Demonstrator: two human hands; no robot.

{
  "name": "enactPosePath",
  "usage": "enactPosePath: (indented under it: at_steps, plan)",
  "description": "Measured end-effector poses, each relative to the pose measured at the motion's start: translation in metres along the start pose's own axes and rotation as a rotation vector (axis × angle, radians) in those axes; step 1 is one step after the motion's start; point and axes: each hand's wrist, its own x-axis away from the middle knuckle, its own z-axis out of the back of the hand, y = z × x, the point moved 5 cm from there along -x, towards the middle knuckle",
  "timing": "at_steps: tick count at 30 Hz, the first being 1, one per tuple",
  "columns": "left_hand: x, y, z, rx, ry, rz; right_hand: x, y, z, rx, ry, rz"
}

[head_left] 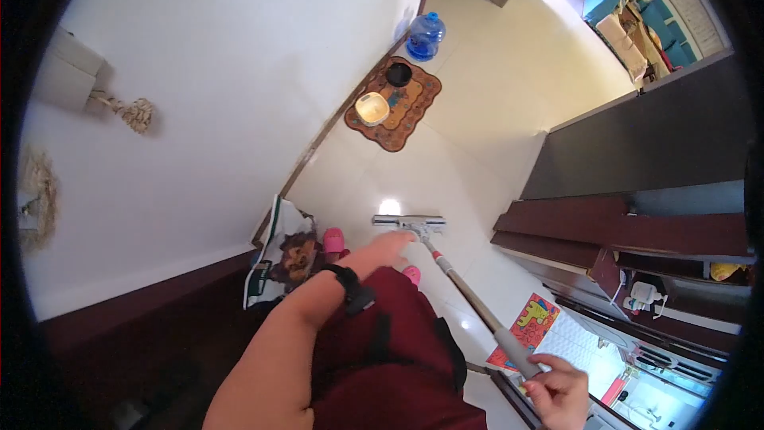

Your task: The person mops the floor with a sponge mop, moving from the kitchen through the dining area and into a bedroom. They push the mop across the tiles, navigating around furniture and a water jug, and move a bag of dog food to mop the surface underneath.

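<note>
A flat mop (477,299) with a long grey and silver handle slants across the lower right. My right hand (559,392) is closed around the grey grip near the handle's top end. The wide, flat mop head (408,221) lies low over the pale floor, in front of my pink shoes (333,240). My left hand (387,248), with a black watch on its wrist, reaches down to the joint behind the head. Its fingers look stretched out; I cannot tell whether they touch the mop.
A patterned mat (395,134) with a pale bowl (372,109) and a dark bowl (399,74) lies along the wall, near a blue water jug (426,37). A printed bag (288,259) stands left of my feet. Dark red shelves (557,223) and a colourful mat (532,320) are at right.
</note>
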Motion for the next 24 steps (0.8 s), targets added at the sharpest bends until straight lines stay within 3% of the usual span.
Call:
enactPosePath:
  at_steps: [1, 4, 7, 12, 15, 20, 21, 24]
  plan:
    - [-0.024, 0.027, -0.022, 0.062, -0.022, -0.095, 0.004, 0.005, 0.004, -0.084, 0.000, -0.166]
    - [-0.070, 0.106, -0.071, 0.111, 0.029, -0.391, 0.011, 0.022, 0.013, -0.089, 0.032, 0.016]
    - [-0.086, 0.132, -0.127, -0.230, -0.649, -0.268, 0.016, 0.039, 0.024, -0.113, -0.012, 0.009]
    - [-0.083, 0.146, -0.127, -0.113, -0.342, -0.059, 0.026, 0.053, 0.063, -0.191, -0.019, -0.147]
    - [-0.085, 0.140, -0.109, -0.161, -0.216, 0.042, 0.011, 0.066, 0.075, -0.060, -0.079, -0.040]
    - [-0.097, 0.078, -0.086, -0.312, -0.153, 0.184, -0.045, 0.130, 0.052, 0.095, -0.196, 0.064]
    - [-0.100, 0.063, -0.077, -0.344, -0.141, 0.232, -0.055, 0.153, 0.040, 0.066, -0.318, -0.056]
    - [-0.112, 0.004, -0.063, -0.452, -0.117, 0.357, -0.098, 0.188, 0.016, -0.011, -0.342, -0.086]
